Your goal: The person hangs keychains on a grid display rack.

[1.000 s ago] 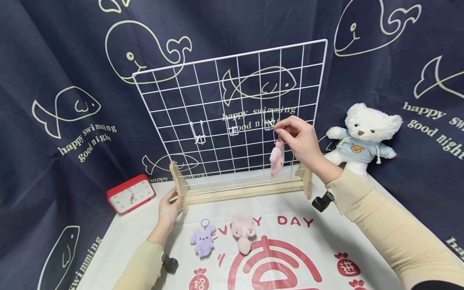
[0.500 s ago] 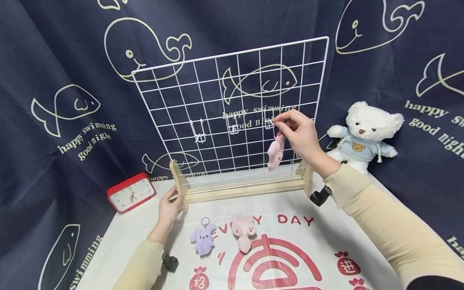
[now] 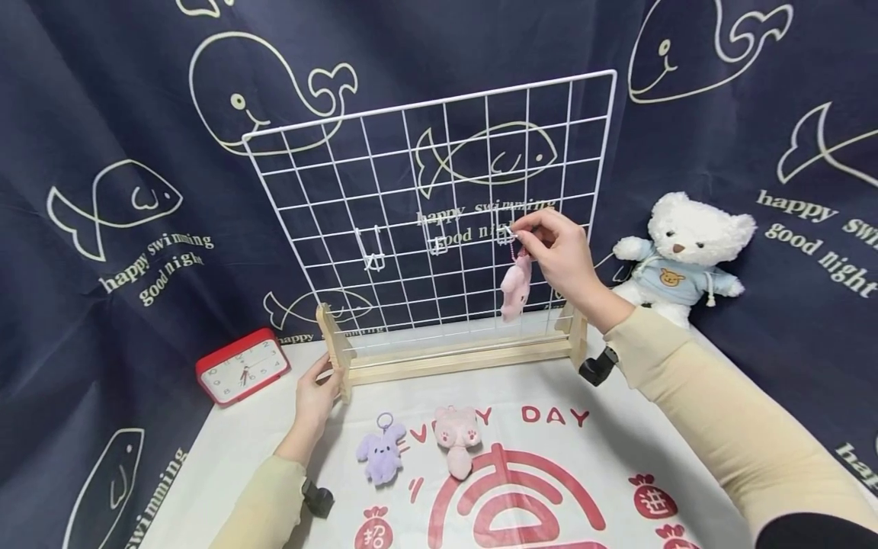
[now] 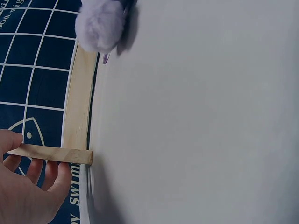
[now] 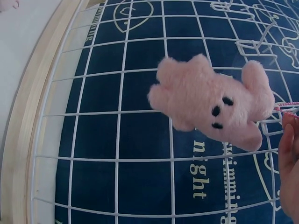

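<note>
In the head view my right hand pinches the beaded chain of a pink plush keychain, right at a white wire hook on the grid rack. The plush dangles below my fingertips in front of the mesh; its face and floppy ears show in the right wrist view. My left hand grips the rack's left wooden foot, thumb on one side and fingers on the other. Two more white hooks sit farther left on the grid, with nothing hanging from them.
A purple plush keychain and a second pink plush lie on the white printed tablecloth before the rack. A red clock stands left, a white teddy bear right. Dark printed cloth hangs behind.
My right hand has risen slightly with the pink plush and moved a little left, closer to the right-hand hook. The left hand keeps its grip on the foot.
</note>
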Available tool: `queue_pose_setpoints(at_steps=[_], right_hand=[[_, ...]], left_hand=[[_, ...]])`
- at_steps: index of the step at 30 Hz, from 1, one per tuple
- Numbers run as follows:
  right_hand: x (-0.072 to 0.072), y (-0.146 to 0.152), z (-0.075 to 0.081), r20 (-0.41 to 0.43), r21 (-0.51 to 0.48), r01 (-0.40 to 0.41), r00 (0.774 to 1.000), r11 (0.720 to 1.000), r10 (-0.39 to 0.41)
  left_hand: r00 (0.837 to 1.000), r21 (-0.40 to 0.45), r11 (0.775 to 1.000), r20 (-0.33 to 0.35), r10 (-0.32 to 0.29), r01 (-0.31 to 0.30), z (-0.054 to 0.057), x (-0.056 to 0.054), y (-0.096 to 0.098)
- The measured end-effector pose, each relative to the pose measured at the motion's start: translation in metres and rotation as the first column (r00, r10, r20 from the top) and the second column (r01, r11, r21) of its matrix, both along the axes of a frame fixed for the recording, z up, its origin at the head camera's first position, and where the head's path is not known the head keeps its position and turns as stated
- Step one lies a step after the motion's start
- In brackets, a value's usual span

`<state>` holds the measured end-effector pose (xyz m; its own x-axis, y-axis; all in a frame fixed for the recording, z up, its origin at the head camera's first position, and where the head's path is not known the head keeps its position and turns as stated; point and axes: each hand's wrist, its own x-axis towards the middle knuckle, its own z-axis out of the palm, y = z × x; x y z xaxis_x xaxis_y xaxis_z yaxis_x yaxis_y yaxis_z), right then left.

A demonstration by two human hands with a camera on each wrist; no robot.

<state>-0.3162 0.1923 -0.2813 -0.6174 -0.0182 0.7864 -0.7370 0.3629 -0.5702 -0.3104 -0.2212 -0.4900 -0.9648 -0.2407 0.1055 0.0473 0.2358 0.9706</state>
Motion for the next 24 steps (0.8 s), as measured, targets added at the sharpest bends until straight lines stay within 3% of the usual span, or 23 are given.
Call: queue_pose_setpoints(at_steps=[6,24], right_hand=[[0.0103,-0.0086,0.0068,0.005,0.022,0.014,1.000,1.000,-0.014],[0.0007,-0.0118,0.0040,-0.005,-0.006,0.063,0.998,0.998,-0.063]], left_hand=[[1.000,-0.007,1.000,0.011,0.005,-0.005,-0.0015,0.0008,-0.0043],[1.000,0.031,1.000,0.003,0.005,-0.005,0.0023,0.0021,0.0002]])
